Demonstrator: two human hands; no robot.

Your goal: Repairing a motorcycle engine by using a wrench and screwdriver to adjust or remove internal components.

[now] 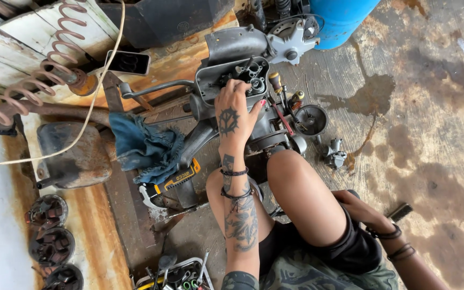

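One left hand [233, 111], fingers spread wide, pressed on one grey engine casing [231, 75] at twelve o'clock; one right hand [358, 208], fingers unclear, rested at four o'clock.

Left hand [233, 110], centre frame, bears a dark sun-like tattoo; the forearm below is tattooed too — black cord bracelets on both wrists. Right hand [356, 207] lower right — black shorts, camouflage top.

Matt grey cast metal on engine [243, 80]; soft blue cloth rag [146, 147]; rusty rough metal bench [98, 225]; stained concrete floor [430, 134]; glossy plastic barrel [342, 19].
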